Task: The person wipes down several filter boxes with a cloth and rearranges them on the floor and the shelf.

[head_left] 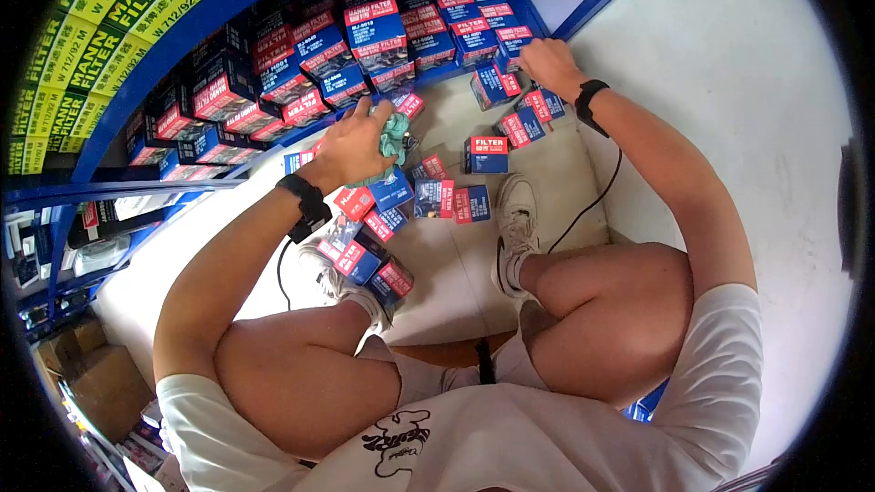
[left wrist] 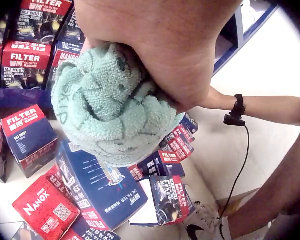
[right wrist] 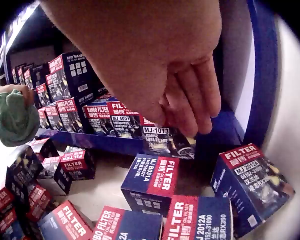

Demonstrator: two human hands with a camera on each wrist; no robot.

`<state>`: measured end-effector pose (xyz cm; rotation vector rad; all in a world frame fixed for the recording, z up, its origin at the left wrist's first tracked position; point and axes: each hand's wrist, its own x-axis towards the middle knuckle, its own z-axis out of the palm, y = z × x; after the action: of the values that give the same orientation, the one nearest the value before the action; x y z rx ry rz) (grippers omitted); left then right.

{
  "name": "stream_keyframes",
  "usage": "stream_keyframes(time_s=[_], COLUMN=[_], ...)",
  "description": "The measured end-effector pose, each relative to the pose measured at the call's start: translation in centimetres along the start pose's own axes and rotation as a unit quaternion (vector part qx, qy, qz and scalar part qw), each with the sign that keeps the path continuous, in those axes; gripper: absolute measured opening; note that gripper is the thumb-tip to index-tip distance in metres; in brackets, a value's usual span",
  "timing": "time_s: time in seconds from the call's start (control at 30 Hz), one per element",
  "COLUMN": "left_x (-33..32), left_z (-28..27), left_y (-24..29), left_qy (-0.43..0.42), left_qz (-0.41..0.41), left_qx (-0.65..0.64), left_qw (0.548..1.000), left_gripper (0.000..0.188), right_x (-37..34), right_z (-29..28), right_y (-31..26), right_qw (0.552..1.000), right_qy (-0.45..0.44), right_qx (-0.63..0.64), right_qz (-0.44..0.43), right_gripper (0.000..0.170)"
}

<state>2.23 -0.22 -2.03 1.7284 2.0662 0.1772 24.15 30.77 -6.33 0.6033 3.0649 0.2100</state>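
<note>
A light green towel (left wrist: 110, 110) is bunched up in my left hand (head_left: 349, 148), which grips it just in front of the lowest shelf, over several boxes on the floor. At the right end of that shelf, my right hand (right wrist: 175, 95) holds a red and blue oil filter box (right wrist: 165, 142) marked MJ-1013. Its fingers curl over the top of the box, hiding part of it. The box's printed front faces out at the blue shelf edge (right wrist: 110, 143). Below it on the floor lies another filter box (right wrist: 151, 184), marked MJ B031A.
Rows of stacked filter boxes (head_left: 375, 29) fill the shelf. Loose boxes (head_left: 488, 154) lie scattered on the floor around my shoes (head_left: 517, 219). A white wall (head_left: 711, 82) stands close on the right. Yellow-green MANN FILTER boxes (head_left: 109, 14) stand at upper left.
</note>
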Motion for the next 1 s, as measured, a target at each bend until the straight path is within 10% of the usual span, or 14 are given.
stream_keyframes(time_s=[1.0], left_x=[0.0], left_z=[0.0], left_y=[0.0], left_qy=[-0.01], left_qz=[-0.008], left_qx=[0.008], left_qw=[1.0], left_gripper=[0.071], right_x=[-0.1], right_z=[3.7], right_y=[0.0], right_qw=[0.965], right_qy=[-0.087], right_qx=[0.247], right_qz=[-0.011], right_gripper=[0.016])
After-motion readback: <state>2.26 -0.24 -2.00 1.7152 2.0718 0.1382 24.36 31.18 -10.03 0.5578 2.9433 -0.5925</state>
